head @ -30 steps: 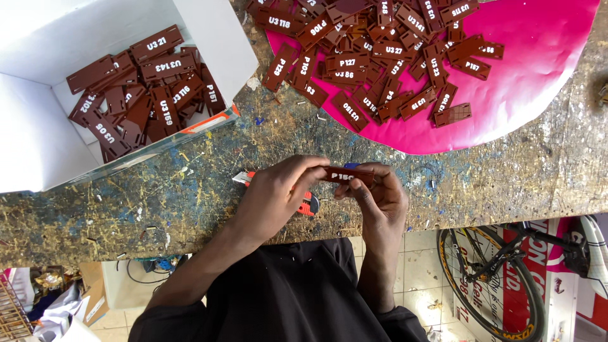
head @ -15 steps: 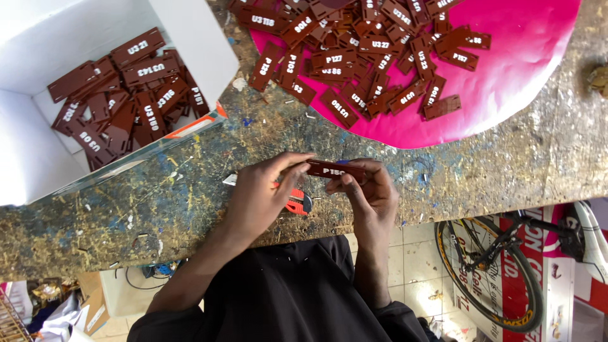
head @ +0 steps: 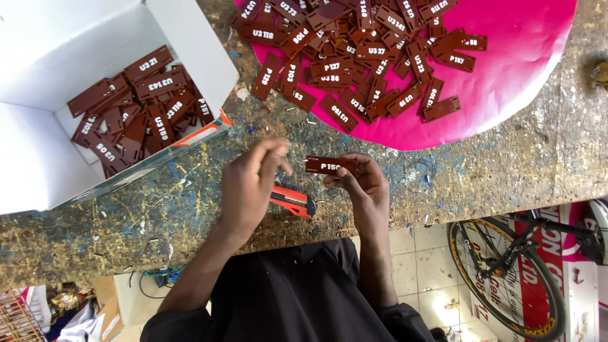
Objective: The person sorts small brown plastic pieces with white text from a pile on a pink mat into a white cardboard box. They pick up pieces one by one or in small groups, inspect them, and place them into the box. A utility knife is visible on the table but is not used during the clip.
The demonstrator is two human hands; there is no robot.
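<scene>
Brown plastic tag (head: 329,164) sits pinched in my right hand (head: 362,190) above the red utility knife (head: 292,200); my left hand (head: 248,190), fingers loosely open, hovers beside it. Sorting step, I judge; next needs a placement toward the white box (head: 95,101).

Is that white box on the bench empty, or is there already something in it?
Not empty. The white box lies open, and a loose heap of brown tags with white lettering covers part of its bottom; the rest of the inside is bare white.

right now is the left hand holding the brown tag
No, the brown tag is pinched only by the right hand; the left hand is open just beside it, above the red utility knife.
</scene>
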